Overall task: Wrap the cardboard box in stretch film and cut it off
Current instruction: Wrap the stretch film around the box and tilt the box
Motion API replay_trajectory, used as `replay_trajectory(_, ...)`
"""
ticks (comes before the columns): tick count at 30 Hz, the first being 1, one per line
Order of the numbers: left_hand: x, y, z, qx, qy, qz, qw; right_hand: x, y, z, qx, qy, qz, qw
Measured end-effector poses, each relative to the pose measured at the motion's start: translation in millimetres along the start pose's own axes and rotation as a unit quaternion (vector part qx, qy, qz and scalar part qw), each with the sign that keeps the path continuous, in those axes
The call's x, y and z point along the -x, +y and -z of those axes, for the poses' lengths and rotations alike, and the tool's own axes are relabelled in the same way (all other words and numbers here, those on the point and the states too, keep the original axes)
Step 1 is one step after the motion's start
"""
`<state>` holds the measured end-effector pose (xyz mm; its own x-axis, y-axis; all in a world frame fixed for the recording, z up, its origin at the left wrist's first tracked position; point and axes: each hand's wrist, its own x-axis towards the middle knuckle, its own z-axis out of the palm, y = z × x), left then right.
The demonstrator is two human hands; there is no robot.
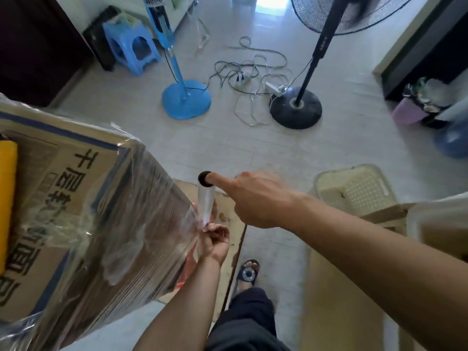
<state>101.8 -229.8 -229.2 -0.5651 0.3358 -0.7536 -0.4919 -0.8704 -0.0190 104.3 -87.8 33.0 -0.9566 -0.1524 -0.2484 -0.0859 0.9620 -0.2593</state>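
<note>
A large cardboard box [76, 198] with printed characters fills the left, tilted, its near side covered in shiny stretch film [152, 224]. The film runs from the box to a thin stretch film roll [206, 201] held upright just right of the box. My right hand [255, 198] has its index finger pushed into the top of the roll's core, the other fingers curled. My left hand [215, 243] grips the roll's lower end from below. A yellow object [7, 198] lies on the box top.
Flat cardboard [233, 224] lies on the tiled floor under the roll. A cream plastic basket [354, 188] and an open carton [379, 224] stand to the right. Farther off are a blue fan base [186, 100], a black fan base [295, 107], loose cables [253, 72] and a blue stool [131, 46].
</note>
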Motion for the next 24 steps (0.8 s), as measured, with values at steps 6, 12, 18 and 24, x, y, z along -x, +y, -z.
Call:
replay_trajectory(6, -25.7, -14.6, -26.7, 0.01, -0.029, -0.044, 0.999, -53.6, 26.2, 19.5, 0.023, -0.013, 0.079, 0.997)
replay_trajectory(12, -62.6, -2.7, -60.2, 0.073, 0.017, -0.07, 0.995, -117.4, 46.8, 33.3, 0.034, -0.028, 0.154, 0.987)
replay_trajectory(18, -93.0, 1.7, -77.9, 0.115, 0.045, -0.084, 0.989, -170.9, 54.6, 42.4, 0.05, -0.054, 0.202, 0.977)
replay_trajectory(24, -113.2, 5.3, -101.4, 0.19, 0.057, -0.145, 0.969, -220.0, 55.6, 49.5, 0.097, -0.079, 0.28, 0.952)
